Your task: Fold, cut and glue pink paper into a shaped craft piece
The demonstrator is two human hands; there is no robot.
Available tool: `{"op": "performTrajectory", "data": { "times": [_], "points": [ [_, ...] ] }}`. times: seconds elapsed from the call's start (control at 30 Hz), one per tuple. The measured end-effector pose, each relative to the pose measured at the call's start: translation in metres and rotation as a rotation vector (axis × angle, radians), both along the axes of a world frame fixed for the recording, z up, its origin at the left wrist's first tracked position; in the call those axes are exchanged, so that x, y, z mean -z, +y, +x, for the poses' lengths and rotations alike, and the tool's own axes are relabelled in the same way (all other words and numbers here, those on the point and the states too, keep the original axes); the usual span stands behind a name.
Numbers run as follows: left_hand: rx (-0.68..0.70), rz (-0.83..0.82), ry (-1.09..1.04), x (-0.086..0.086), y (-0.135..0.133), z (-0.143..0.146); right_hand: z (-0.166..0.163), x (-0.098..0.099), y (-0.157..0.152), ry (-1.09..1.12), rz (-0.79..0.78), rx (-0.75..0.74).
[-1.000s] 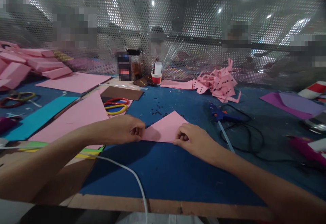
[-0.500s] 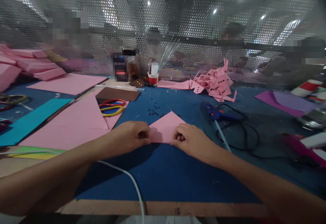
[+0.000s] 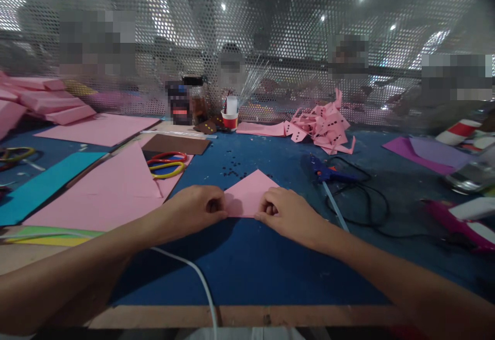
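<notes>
Between my hands a pink sheet of paper lies on the blue table, one corner pointing away from me and a straight edge facing me. My left hand is closed, thumb and fingers pinching the sheet's left corner. On the near right part of the same edge, my right hand is curled, its thumb and fingertips pinching the paper. Small dark specks are scattered just beyond the sheet.
Scissors with red and yellow handles rest on pink paper at left. A blue glue gun with a black cord lies at right. Cut pink strips are heaped at the back. A white cable crosses the near edge.
The whole view has shifted slightly, so things appear a little further left. Both hands keep their hold on the pink paper, which looks the same.
</notes>
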State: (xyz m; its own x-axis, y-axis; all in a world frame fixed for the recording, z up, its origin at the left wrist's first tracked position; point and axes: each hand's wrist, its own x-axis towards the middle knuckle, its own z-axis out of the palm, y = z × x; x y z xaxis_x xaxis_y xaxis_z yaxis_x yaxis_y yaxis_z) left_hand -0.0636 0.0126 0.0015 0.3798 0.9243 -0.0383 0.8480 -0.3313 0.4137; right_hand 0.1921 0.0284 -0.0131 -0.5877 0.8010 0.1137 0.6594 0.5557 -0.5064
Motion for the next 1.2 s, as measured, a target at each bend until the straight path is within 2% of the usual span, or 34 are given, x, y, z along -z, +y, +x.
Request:
{"op": "performTrajectory", "data": {
  "times": [0.47,0.67,0.93,1.2],
  "points": [
    [-0.017,0.097,0.031,0.007,-0.003,0.005,-0.005,0.002,-0.001,-0.048,0.063,0.042],
    [-0.021,0.171,0.074,0.004,-0.007,0.015,-0.007,0.001,-0.001,-0.052,0.086,0.048],
    [0.002,0.194,0.063,0.006,-0.008,0.028,-0.007,0.001,-0.004,-0.029,0.117,0.044],
    [-0.033,0.194,0.053,0.007,-0.006,0.036,-0.009,-0.001,-0.006,-0.032,0.114,0.060]
  ]
}}
